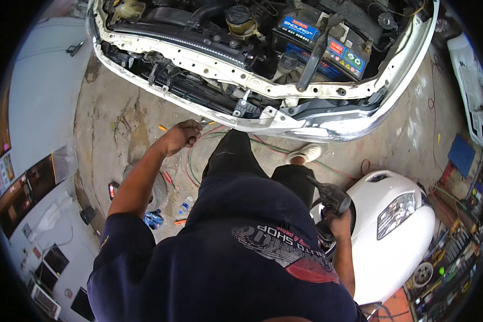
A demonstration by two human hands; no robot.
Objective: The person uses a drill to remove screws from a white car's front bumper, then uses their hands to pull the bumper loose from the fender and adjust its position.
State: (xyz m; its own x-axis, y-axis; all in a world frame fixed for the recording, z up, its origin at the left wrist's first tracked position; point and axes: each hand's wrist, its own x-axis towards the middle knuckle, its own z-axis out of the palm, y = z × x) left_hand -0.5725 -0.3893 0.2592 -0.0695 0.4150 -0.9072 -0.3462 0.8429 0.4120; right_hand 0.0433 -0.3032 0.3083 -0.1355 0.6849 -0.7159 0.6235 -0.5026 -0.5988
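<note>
In front of the opened car front (209, 110), my left hand (182, 137) is closed, its fingertips pinched near the lower white edge. A small metallic piece shows by those fingertips; what exactly they hold is too small to make out. My right hand (339, 222), low at my right side, is wrapped round the grip of a dark impact wrench (334, 197). The tool's nose points up and to the left, beside my knee and apart from the car. Much of the grip is hidden in my palm.
A car battery (324, 45) sits in the engine bay. At my right lies a white bumper with a headlamp (394, 214). Red and green hoses (273, 145) cross the floor past my shoe (306, 154). Pliers (169, 178) lie at left; cluttered shelves (445, 279) stand at right.
</note>
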